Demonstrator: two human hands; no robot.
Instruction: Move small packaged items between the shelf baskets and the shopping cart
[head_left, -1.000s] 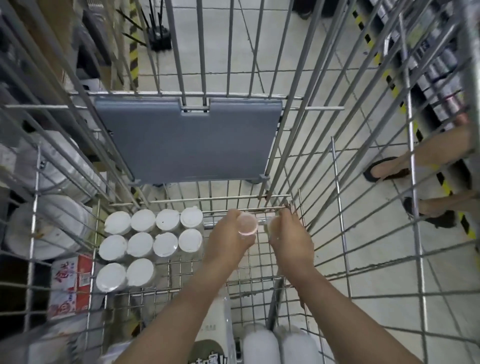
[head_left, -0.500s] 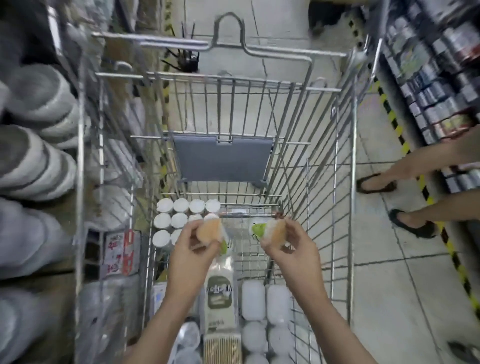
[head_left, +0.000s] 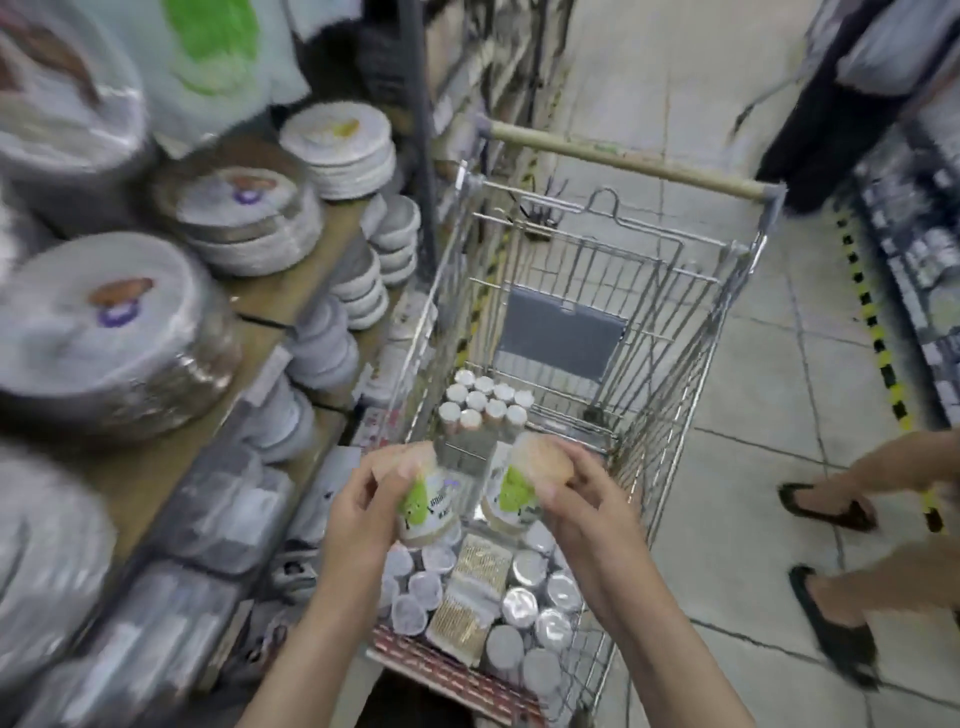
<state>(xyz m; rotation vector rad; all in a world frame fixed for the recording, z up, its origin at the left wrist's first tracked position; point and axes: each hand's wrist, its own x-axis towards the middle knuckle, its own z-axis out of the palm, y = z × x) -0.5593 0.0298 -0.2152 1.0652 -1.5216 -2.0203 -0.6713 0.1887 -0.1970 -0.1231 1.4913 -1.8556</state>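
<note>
Two small green-labelled packets, one (head_left: 427, 503) gripped by the left hand (head_left: 363, 512), the other (head_left: 511, 493) by the right hand (head_left: 587, 506), hang above the shopping cart (head_left: 691, 395); probably light, crinkly film, best pinched at the ends. Half a second ago they sat lower; the view has since swung toward the plate stacks (head_left: 244, 223).

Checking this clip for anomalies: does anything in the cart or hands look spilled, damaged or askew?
Nothing stands out. The left hand and right hand each hold a small clear packet with a green label above the wire shopping cart; the white-lidded tubs stand in tidy rows. Motion blur hides fine damage.
</note>
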